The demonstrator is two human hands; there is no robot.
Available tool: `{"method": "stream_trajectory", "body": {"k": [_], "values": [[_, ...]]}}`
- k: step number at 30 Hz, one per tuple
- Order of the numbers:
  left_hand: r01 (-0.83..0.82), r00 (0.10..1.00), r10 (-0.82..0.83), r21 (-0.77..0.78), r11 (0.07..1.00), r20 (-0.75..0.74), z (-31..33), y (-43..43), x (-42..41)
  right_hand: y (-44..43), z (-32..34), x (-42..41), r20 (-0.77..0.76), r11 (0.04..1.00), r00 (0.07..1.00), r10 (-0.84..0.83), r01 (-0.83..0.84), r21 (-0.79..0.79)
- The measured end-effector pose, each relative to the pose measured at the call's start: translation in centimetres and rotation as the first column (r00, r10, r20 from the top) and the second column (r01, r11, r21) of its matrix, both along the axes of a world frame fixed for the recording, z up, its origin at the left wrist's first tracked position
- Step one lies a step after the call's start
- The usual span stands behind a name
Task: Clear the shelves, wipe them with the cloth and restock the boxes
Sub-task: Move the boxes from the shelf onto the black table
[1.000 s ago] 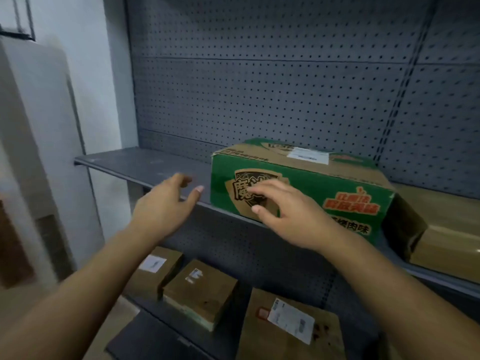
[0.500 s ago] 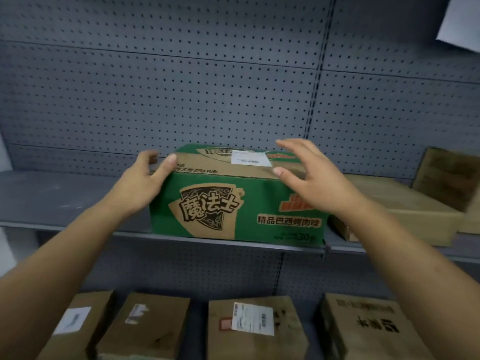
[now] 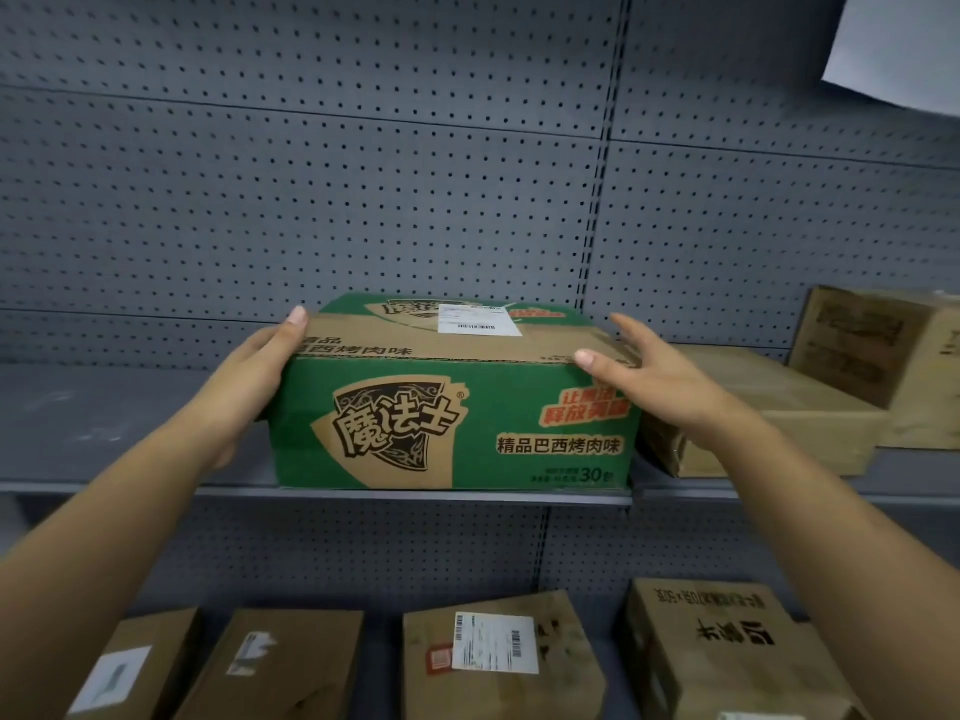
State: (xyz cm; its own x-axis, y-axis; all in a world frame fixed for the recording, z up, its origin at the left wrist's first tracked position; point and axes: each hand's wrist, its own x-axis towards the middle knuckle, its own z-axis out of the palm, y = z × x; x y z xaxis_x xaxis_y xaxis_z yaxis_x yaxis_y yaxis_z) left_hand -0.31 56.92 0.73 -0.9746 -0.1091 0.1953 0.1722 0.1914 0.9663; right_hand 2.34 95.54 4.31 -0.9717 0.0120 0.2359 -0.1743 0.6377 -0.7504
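Note:
A green and tan carton (image 3: pixel 457 407) with a white label on top stands on the grey metal shelf (image 3: pixel 104 423), at its front edge. My left hand (image 3: pixel 249 376) lies flat against the carton's left side, thumb up on the top edge; its fingers are hidden behind the carton. My right hand (image 3: pixel 660 376) reaches to the carton's top right corner with straight, spread fingers, its thumb touching the front top edge. No cloth is in view.
A flat brown box (image 3: pixel 779 413) sits right of the carton, with a taller brown box (image 3: pixel 872 345) behind it. Several brown boxes (image 3: pixel 498 652) line the lower shelf. Grey pegboard (image 3: pixel 363 200) backs the shelves. A white sheet (image 3: pixel 904 49) hangs at the upper right.
The view has swung to face the carton squarely and come closer. My left hand slid onto its left side; my right hand moved from the front face to the top right corner.

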Motion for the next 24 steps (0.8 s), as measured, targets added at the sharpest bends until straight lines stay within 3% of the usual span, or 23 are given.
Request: {"method": "stream_trajectory", "body": {"k": [8,16,24], "values": [[0.028,0.993,-0.047,0.172,0.985,0.111,-0.3,1.5,0.6,0.6,-0.9,-1.7,0.180,0.939,0.982,0.052,0.014,-0.344],[0.076,0.991,-0.093,0.166,0.983,0.096,-0.8,1.5,1.1,1.4,-1.1,-1.9,0.243,0.905,0.952,0.187,-0.071,-0.419],[0.191,0.981,-0.193,0.195,0.962,-0.010,-2.0,1.0,1.0,1.9,-2.6,-1.8,0.257,0.870,0.932,0.255,-0.105,-0.482]]}}
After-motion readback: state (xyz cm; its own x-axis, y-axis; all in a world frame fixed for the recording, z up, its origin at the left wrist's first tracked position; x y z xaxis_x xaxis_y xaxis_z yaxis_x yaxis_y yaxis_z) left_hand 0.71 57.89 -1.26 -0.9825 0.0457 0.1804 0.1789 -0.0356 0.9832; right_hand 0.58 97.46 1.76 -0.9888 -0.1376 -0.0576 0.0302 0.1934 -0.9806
